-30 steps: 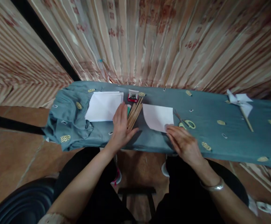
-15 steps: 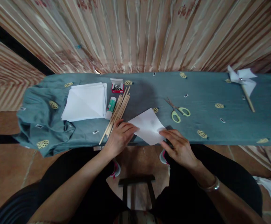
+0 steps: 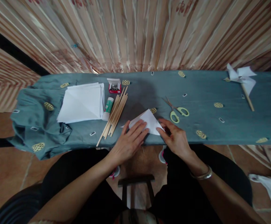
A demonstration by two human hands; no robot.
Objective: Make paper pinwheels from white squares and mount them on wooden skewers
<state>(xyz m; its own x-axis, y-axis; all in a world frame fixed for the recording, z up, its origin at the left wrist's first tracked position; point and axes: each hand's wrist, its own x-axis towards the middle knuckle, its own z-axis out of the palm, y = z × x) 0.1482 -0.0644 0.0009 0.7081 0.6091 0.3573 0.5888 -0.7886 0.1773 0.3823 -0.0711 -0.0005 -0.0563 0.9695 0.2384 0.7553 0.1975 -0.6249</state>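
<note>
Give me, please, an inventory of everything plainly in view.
Folded paper: 1, white, front centre
Paper stack: 1, white, left
Tube: 1, white-green, beside stack
Sticks: several, tan, beside tube
Box: 1, red, behind tube
Scissors: 1, green-handled, right
Pinwheel: 1, white, far right
Cloth: 1, teal, beneath
Curtain: count unclear, beige, behind
Floor: 1, brown, below
Bracelet: 1, silver, lower right
Legs: 2, black-clad, below
Left hand: 1, bare, on folded paper
Right hand: 1, bare, at folded paper

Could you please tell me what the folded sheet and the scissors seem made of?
Folded sheet: probably matte white paper, judging by its thinness and straight edges. Scissors: handles look like smooth, pale green plastic, evenly coloured; the slim, dark blades are likely metal, finish unclear.
</note>
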